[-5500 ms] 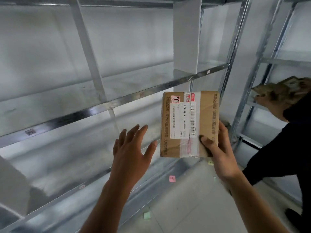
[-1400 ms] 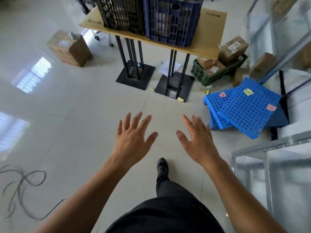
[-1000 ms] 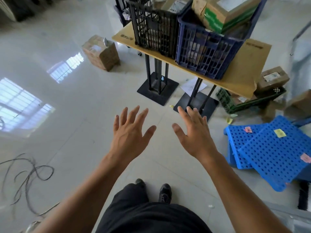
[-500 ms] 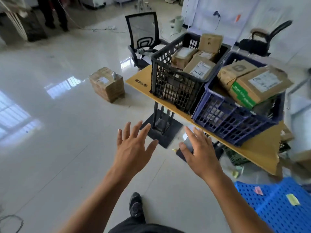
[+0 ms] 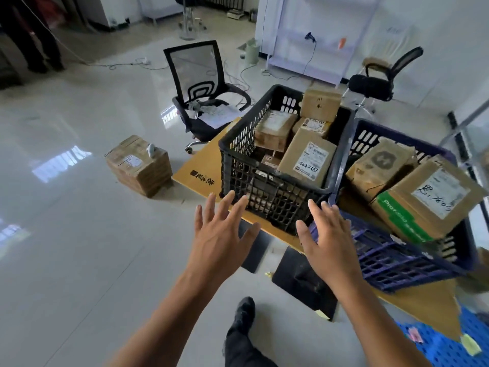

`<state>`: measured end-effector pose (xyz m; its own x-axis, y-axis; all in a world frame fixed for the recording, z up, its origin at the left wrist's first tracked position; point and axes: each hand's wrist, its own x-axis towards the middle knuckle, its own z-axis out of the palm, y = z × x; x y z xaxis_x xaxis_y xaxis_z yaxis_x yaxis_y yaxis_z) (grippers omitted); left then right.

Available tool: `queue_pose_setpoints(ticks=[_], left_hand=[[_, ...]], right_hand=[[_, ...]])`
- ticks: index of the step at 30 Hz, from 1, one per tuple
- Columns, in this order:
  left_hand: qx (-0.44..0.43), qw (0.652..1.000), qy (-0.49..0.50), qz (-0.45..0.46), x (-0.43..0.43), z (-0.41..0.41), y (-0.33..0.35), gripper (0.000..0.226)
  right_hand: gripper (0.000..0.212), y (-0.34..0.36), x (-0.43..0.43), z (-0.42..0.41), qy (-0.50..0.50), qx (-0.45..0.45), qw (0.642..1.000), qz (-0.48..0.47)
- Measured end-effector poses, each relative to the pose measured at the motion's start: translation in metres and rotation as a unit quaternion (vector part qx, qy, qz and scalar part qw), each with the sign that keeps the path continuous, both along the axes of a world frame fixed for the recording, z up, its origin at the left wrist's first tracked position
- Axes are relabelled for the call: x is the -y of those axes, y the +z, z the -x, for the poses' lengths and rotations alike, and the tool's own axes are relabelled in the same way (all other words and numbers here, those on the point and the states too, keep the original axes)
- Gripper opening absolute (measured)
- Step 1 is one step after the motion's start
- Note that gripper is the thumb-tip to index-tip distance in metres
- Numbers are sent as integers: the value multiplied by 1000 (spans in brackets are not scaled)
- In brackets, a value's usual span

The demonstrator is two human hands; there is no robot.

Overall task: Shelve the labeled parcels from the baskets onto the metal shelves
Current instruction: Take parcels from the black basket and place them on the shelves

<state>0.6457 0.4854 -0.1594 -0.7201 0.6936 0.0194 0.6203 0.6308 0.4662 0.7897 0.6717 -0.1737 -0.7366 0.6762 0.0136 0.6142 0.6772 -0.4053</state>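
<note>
Both hands empty, fingers spread wide: the left hand (image 5: 219, 234) and right hand (image 5: 328, 235) reach for the black basket (image 5: 264, 186) just beyond them, heaped with labeled parcels (image 5: 308, 161). The blue basket (image 5: 397, 260), right of the right hand, is loaded too (both sit on one table (image 5: 201, 168)); most shelving seemingly remains.

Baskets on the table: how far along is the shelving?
Done: cannot tell from this view. In hand: nothing; the left hand and right hand are open, reaching toward the baskets. Left: the black basket holds several parcels and the blue basket at least two.
</note>
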Motion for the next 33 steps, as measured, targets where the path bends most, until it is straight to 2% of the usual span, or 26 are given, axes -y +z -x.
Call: queue_pose_setpoints(ticks=[6, 12, 20, 24, 33], left_hand=[[-24, 999, -41, 15, -69, 61, 7, 65], [-31, 993, -101, 47, -148, 114, 14, 70], [38, 980, -176, 80, -230, 162, -13, 79], [100, 966, -212, 107, -266, 185, -33, 91], [330, 912, -206, 133, -316, 208, -57, 106]], right_hand=[[71, 2, -76, 47, -42, -24, 999, -9], [82, -9, -128, 79, -69, -12, 998, 5], [74, -30, -155, 101, -99, 31, 994, 41], [71, -32, -162, 115, -130, 53, 989, 39], [87, -36, -169, 134, -198, 83, 977, 7]])
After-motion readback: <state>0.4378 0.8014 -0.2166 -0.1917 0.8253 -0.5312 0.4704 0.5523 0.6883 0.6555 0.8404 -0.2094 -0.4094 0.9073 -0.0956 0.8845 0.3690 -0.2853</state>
